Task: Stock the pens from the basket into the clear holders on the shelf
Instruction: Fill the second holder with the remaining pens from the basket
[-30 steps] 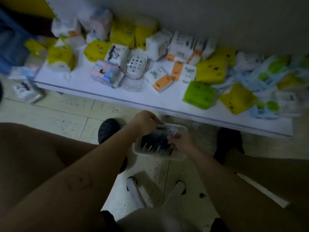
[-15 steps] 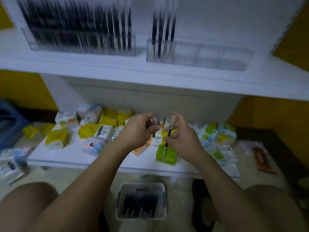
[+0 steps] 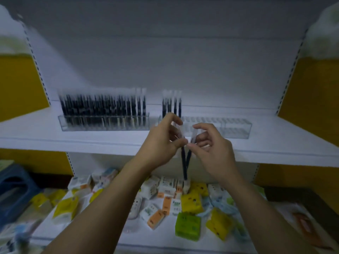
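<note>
Now two pens hang in a narrow V in front of the upper shelf, at its front edge. Their dark barrels point down with the lower tips meeting, and their clear caps are up between the hands. The left hand pinches one pen just under its cap between thumb and forefinger, with its other fingers loosely curled. The right hand pinches the other pen in the same way, its forefinger arched above the cap and the remaining fingers bent but holding nothing more. The two hands are close together, thumbs almost touching.

Just behind them on the shelf stands the right clear holder, with four standing pens at its left end. Well to its left, the left clear holder is packed with a long row of dark pens, blurred by motion. Below, the lower shelf carries a jumble of tissue packs in yellow, green, white and orange, and a blue object sits at the far left.

Half a second ago the hands were lower, in front of those packs, and the basket of pens showed on the floor. The hands have since risen to the upper shelf and the basket is out of view
</note>
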The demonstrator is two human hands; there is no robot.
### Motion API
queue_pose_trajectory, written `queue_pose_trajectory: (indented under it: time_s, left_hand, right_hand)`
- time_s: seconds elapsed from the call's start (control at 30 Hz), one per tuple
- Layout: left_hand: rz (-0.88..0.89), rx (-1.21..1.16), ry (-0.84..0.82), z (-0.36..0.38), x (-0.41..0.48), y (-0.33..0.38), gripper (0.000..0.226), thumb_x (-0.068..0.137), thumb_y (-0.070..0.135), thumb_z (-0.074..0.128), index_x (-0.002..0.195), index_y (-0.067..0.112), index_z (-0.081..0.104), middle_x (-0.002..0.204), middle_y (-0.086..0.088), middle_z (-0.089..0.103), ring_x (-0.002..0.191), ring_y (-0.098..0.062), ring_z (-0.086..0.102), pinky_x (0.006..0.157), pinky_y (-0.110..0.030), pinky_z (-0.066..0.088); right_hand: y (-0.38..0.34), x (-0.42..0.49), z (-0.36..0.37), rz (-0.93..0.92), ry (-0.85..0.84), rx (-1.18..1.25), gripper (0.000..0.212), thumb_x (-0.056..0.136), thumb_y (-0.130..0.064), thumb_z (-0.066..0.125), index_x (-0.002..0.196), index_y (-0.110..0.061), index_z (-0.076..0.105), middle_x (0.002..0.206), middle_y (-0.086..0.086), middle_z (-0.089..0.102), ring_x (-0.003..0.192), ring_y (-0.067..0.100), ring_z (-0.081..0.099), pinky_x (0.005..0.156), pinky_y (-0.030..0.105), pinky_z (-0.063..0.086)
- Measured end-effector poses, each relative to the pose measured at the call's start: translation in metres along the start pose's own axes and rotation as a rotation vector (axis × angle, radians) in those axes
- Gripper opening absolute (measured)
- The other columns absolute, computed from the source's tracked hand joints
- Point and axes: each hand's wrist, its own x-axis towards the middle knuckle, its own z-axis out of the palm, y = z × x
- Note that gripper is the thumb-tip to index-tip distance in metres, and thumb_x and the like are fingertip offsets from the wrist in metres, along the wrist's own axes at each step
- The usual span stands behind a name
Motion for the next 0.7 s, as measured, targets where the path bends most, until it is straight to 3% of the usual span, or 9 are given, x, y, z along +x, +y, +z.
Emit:
queue_pose_trajectory:
  time_s: [0.1, 0.23, 0.4, 0.57, 0.7]
  left_hand:
    - [0.025, 0.02, 0.032, -0.01, 0.019, 0.009, 0.032, 0.082, 0.017, 0.074, 0.101, 0.03, 0.051, 0.082, 0.007, 0.065, 0.072, -0.002, 0.063, 0.068, -0.025, 0.054]
    - [0.059, 0.052, 0.094, -0.025, 0.043, 0.016, 0.035, 0.081, 0.013, 0.073, 0.1, 0.035, 0.054, 0.091, 0.011, 0.064, 0.078, -0.003, 0.066, 0.067, -0.018, 0.056]
    - [0.068, 0.065, 0.157, -0.039, 0.072, 0.017, 0.027, 0.083, 0.02, 0.072, 0.102, 0.033, 0.059, 0.093, 0.01, 0.068, 0.079, -0.002, 0.067, 0.064, -0.012, 0.055]
    - [0.123, 0.107, 0.245, -0.038, 0.103, 0.014, 0.022, 0.083, 0.022, 0.072, 0.099, 0.029, 0.06, 0.091, 0.006, 0.071, 0.082, -0.004, 0.067, 0.077, -0.019, 0.054]
    - [0.117, 0.089, 0.287, -0.031, 0.124, 0.007, 0.02, 0.084, 0.023, 0.072, 0.097, 0.03, 0.059, 0.092, 0.005, 0.07, 0.083, -0.003, 0.066, 0.078, -0.019, 0.054]
  right_hand:
    - [-0.004, 0.023, -0.005, -0.022, 0.013, 0.007, 0.038, 0.082, -0.02, 0.075, 0.108, -0.04, 0.054, 0.08, -0.012, 0.061, 0.077, -0.004, 0.06, 0.063, 0.006, 0.046]
    - [-0.009, 0.054, -0.008, -0.015, 0.03, 0.036, 0.04, 0.081, -0.02, 0.076, 0.112, -0.038, 0.056, 0.083, -0.01, 0.061, 0.073, 0.003, 0.063, 0.068, 0.021, 0.056]
    - [-0.009, 0.091, -0.009, -0.041, 0.065, 0.044, 0.04, 0.082, -0.02, 0.075, 0.114, -0.034, 0.057, 0.085, -0.011, 0.062, 0.073, 0.006, 0.065, 0.068, 0.028, 0.06]
    - [-0.01, 0.126, -0.007, -0.103, 0.167, 0.027, 0.038, 0.084, -0.02, 0.074, 0.117, -0.028, 0.057, 0.091, -0.013, 0.058, 0.073, 0.001, 0.062, 0.059, 0.005, 0.048]
    - [-0.005, 0.148, 0.005, -0.116, 0.217, 0.047, 0.037, 0.085, -0.017, 0.072, 0.119, -0.023, 0.057, 0.094, -0.008, 0.059, 0.073, -0.001, 0.06, 0.059, 0.003, 0.044]
